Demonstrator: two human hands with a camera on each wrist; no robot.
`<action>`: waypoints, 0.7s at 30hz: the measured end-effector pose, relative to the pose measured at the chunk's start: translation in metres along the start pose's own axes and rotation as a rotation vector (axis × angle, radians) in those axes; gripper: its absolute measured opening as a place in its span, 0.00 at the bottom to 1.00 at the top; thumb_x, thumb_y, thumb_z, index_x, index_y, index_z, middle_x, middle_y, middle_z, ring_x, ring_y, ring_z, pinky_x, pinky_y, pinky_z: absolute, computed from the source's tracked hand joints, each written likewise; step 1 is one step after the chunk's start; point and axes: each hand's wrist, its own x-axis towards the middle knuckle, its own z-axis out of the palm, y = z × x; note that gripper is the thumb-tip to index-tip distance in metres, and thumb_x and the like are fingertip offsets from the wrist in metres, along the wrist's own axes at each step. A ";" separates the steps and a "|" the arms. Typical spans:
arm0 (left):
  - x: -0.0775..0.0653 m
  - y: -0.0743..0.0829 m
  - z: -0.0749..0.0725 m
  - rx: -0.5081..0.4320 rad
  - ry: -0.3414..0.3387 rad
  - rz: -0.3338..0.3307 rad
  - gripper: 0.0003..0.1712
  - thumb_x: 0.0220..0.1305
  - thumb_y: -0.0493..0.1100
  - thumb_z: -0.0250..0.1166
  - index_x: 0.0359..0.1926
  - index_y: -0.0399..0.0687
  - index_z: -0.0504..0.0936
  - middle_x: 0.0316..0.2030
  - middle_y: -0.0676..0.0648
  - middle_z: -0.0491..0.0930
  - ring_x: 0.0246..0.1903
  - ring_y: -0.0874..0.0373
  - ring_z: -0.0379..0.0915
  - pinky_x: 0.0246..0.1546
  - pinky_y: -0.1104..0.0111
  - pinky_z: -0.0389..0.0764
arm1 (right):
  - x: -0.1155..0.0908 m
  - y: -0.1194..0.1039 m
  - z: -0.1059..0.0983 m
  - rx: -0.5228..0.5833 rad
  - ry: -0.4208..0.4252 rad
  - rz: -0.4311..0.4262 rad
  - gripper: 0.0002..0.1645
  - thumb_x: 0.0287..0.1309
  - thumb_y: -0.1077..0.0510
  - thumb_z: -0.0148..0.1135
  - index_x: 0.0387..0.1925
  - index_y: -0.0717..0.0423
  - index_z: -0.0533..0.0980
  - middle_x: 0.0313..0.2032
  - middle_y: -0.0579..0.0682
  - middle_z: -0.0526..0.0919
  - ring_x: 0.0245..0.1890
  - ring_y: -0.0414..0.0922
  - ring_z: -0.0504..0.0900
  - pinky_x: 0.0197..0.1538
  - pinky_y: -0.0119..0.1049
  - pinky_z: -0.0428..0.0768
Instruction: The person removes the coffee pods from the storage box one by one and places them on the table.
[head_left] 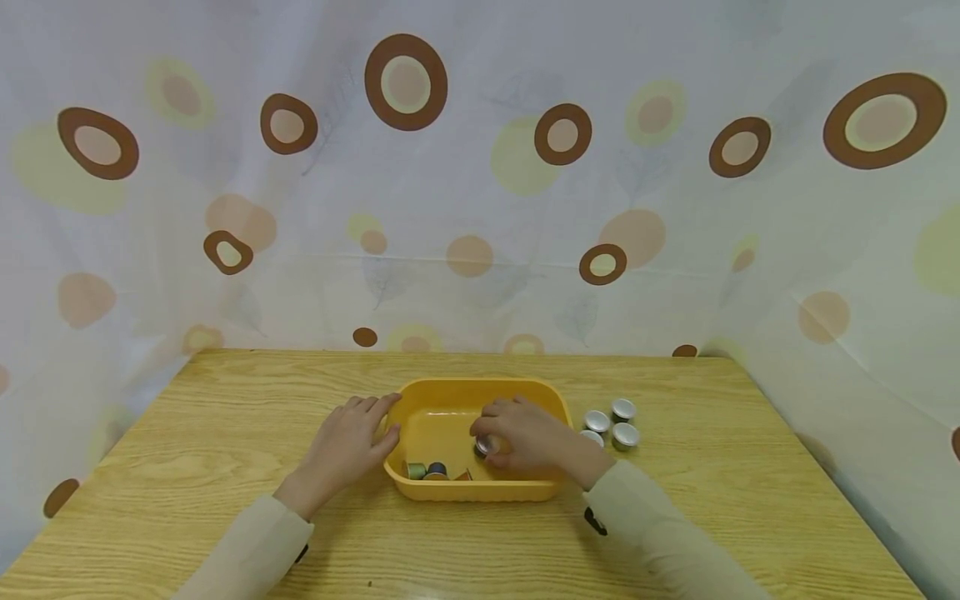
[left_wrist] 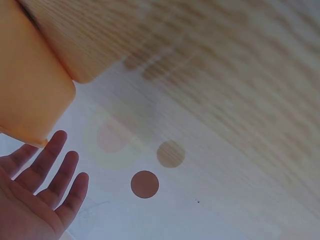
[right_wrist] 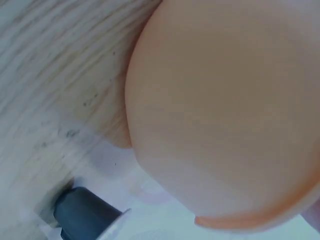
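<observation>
A yellow plastic basin (head_left: 480,492) stands on the wooden table. Inside it, my right hand (head_left: 525,433) pinches a coffee capsule (head_left: 486,444) with a silvery lid, tilted over the basin floor. At the left rim, my left hand (head_left: 352,437) rests with spread, fairly straight fingers; the left wrist view has these fingers (left_wrist: 55,170) right by the basin's edge. Along the near inside wall lie a green capsule (head_left: 416,471), a dark blue capsule (head_left: 437,469) and orange-brown pieces partly hidden by the rim. In the right wrist view, the basin wall hides most of the right hand.
Right of the basin, several capsules (head_left: 625,435) stand lid-up on the table (head_left: 720,467). One dark capsule (right_wrist: 90,212) shows beside the basin in the right wrist view. A patterned cloth (head_left: 465,183) hangs behind the table and along both sides.
</observation>
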 end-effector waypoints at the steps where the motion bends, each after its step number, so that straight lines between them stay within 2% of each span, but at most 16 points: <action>1: 0.000 0.000 0.000 0.004 0.001 0.002 0.24 0.61 0.50 0.56 0.57 0.49 0.72 0.46 0.46 0.80 0.46 0.49 0.74 0.43 0.56 0.76 | -0.001 0.000 -0.001 -0.001 0.000 0.003 0.17 0.52 0.50 0.62 0.46 0.45 0.76 0.41 0.41 0.78 0.44 0.41 0.75 0.49 0.43 0.73; 8: 0.001 -0.002 0.003 0.028 0.004 0.004 0.24 0.60 0.52 0.55 0.57 0.49 0.73 0.45 0.47 0.80 0.44 0.50 0.74 0.40 0.57 0.76 | -0.006 0.003 -0.006 0.003 0.036 0.001 0.16 0.50 0.51 0.64 0.43 0.46 0.77 0.38 0.41 0.77 0.41 0.41 0.75 0.46 0.42 0.73; 18: 0.001 -0.002 0.002 0.024 0.016 0.008 0.24 0.60 0.52 0.56 0.56 0.49 0.73 0.45 0.47 0.80 0.45 0.49 0.74 0.40 0.56 0.77 | -0.016 0.012 -0.011 -0.019 0.067 0.027 0.18 0.49 0.49 0.65 0.44 0.47 0.77 0.38 0.42 0.78 0.41 0.42 0.76 0.49 0.46 0.74; 21: 0.001 -0.002 0.002 0.021 0.011 0.006 0.24 0.60 0.52 0.55 0.56 0.49 0.73 0.45 0.47 0.80 0.45 0.49 0.74 0.40 0.56 0.77 | -0.019 0.015 -0.012 -0.027 0.082 0.028 0.18 0.48 0.49 0.65 0.43 0.47 0.78 0.38 0.42 0.78 0.41 0.43 0.77 0.47 0.46 0.75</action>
